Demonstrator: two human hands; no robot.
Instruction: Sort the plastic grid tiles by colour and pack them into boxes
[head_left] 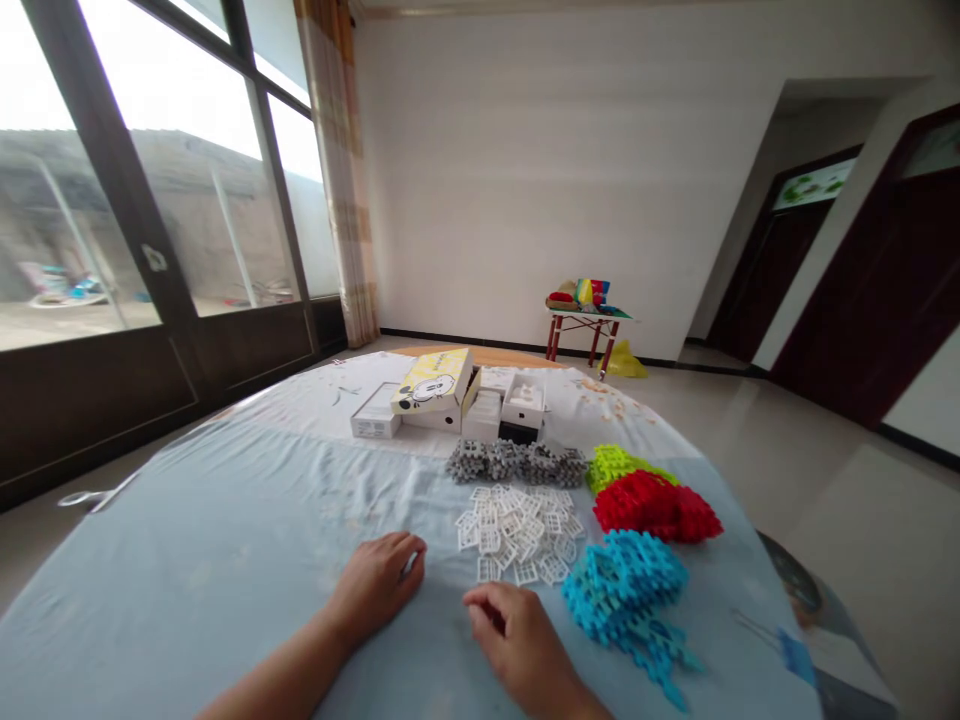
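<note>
My left hand rests on the light blue tablecloth, fingers loosely curled together, with nothing visible in it. My right hand is closed in a loose fist to the right, just in front of a loose pile of small white plastic window-shaped pieces; nothing shows in it either. Right beside it lies a tangled heap of blue interlocking plastic pieces. Farther back are red pieces, lime-green pieces and a row of grey pieces. Neither hand touches any of the piles.
Behind the piles stand a yellow-and-white cartoon box, a flat white box and an open white box. The round table's edge curves away on both sides. Against the far wall is a small table with colourful items.
</note>
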